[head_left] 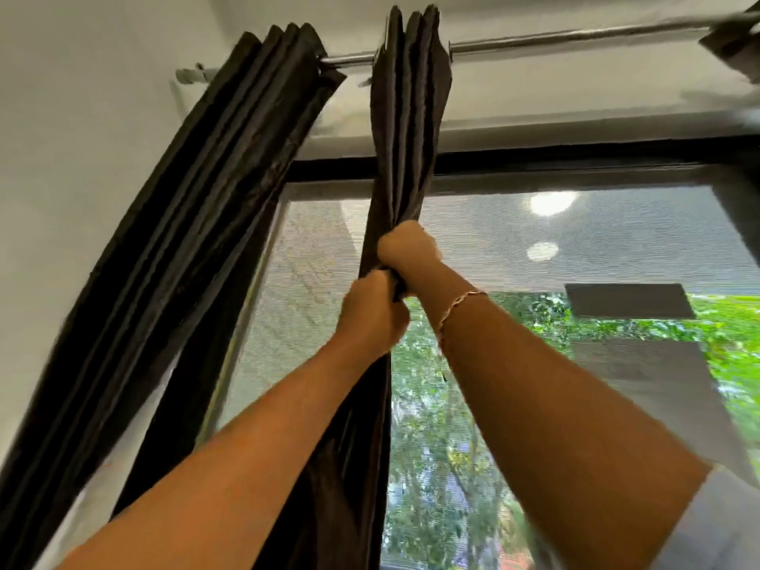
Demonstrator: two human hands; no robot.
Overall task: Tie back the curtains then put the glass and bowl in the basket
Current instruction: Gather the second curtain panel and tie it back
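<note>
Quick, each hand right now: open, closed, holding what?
Left hand: grips the gathered dark brown fabric curtain.
Right hand: grips the same curtain, just above.

Head count, live
I see two hands [370, 310] [405, 248], three curtains [230, 166] [407, 117] [736, 39], one rod [575, 37], one bracelet [460, 302], one window [617, 248].
</note>
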